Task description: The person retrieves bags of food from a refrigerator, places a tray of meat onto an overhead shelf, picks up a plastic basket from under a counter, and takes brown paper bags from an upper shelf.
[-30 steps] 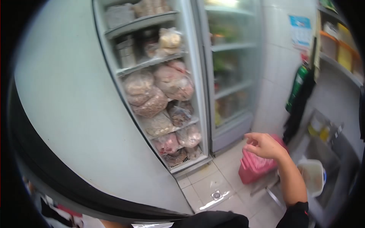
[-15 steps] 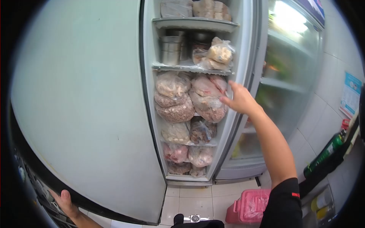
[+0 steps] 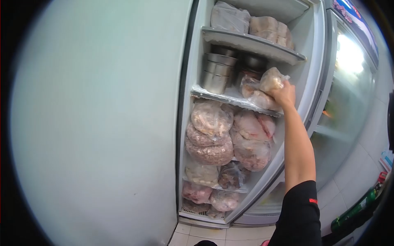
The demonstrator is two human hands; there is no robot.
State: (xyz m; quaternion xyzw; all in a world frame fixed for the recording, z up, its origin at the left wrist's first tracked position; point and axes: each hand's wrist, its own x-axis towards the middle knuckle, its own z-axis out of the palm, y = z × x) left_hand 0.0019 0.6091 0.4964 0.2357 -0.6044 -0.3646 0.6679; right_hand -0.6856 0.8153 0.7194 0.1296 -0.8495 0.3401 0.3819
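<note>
- Plastic bag of pale frozen food: it sat at the right end of the freezer shelf, above a second bag.
- Right hand: your fingers curled around the bag's right side. The fingertips were partly hidden, so you could not tell how firm the hold was.
- Left hand: it lay out of view, and you could not tell its state.
- Grip: the hold probably called for your palm against the solid bulk, since loose film could have torn or slipped.
- Clearance: your knuckles were near the freezer's right inner wall, and the lower bag, in contact with the upper, could have shifted; both deserved your attention.
- Surface: frost crusted the shelf edge, so you had reason to expect poor friction. Steel containers stood to the left.
- Room: the freezer door filled your left side. A glass-door refrigerator stood to the right, above pale floor tiles, with a green fire extinguisher at lower right.
</note>
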